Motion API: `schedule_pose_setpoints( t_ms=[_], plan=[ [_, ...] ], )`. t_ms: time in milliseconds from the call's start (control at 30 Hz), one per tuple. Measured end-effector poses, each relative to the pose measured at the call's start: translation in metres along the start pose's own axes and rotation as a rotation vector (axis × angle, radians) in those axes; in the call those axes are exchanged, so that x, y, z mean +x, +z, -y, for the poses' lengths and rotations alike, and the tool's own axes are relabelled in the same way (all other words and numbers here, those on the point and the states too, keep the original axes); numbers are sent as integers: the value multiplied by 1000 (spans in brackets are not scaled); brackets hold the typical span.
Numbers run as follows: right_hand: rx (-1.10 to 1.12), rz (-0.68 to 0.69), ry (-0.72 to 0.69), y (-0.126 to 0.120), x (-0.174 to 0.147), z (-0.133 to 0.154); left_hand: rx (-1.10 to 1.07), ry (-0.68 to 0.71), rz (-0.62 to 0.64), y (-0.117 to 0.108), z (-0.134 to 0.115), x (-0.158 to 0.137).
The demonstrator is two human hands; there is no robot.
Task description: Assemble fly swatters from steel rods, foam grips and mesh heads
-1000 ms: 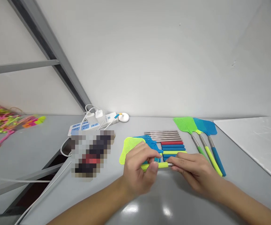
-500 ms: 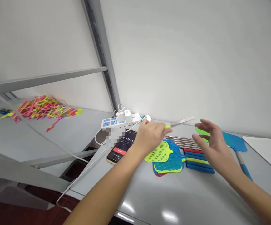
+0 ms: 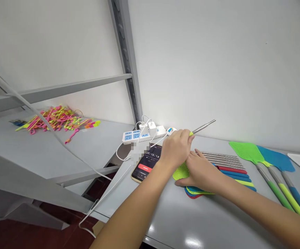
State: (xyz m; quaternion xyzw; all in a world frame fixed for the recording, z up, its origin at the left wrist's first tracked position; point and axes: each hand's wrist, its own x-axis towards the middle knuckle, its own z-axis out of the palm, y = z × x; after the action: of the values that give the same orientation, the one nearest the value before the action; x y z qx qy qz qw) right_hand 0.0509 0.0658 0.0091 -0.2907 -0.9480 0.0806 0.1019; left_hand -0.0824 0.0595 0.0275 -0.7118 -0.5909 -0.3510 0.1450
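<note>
My left hand (image 3: pixel 176 147) is closed around a yellow-green handle, and its thin metal rod (image 3: pixel 204 126) sticks out up and to the right. Just below it, my right hand (image 3: pixel 200 171) lies over a stack of fly swatter heads, thumb spread apart from the fingers. Beneath that hand a yellow-green mesh swatter head (image 3: pixel 181 172) shows in part, with blue and red ones under it. Some fingertips of both hands are hidden. Right of the stack lie several metal rods (image 3: pixel 225 159) and red, blue and yellow-green handles (image 3: pixel 235 177).
Green (image 3: pixel 245 152) and blue (image 3: pixel 277 159) fly swatters with handles lie at the right. A phone (image 3: pixel 147 162) and a power strip (image 3: pixel 139 136) with white cables are on the left. Pink and yellow plastic pieces (image 3: pixel 59 119) are heaped on another shelf behind a grey metal post (image 3: pixel 128 58).
My right hand has moved left and down onto the stack of swatter heads. The rod in my left hand now points more upward. The view has shifted right, showing more finished-looking swatters.
</note>
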Motion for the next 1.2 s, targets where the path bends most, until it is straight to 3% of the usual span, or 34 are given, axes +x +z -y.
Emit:
schedule_pose_setpoints(
  t_ms=[233,367,533,733,867,967,1100,1200],
  plan=[
    [54,-12,-152,4,3,0,-100,-2,-14,3,-18,-7],
    [-27,-77,-99,-5,-5,4,-160,-97,-77,-5,-11,-4],
    [-117,-329,-84,-43,-40,-6,-236,-202,-106,-10,-3,-2],
    [-251,-607,114,-83,-97,-66,-349,-114,72,4,-42,-22],
    [-331,-743,277,-82,-130,-108,-413,43,246,12,-70,-40],
    [-299,-811,382,-73,-147,-127,-441,116,328,15,-78,-46],
    [-274,-903,400,-69,-161,-134,-422,104,339,17,-72,-44],
    [-233,-1151,367,-70,-166,-128,-390,83,328,17,-65,-39]
  ],
)
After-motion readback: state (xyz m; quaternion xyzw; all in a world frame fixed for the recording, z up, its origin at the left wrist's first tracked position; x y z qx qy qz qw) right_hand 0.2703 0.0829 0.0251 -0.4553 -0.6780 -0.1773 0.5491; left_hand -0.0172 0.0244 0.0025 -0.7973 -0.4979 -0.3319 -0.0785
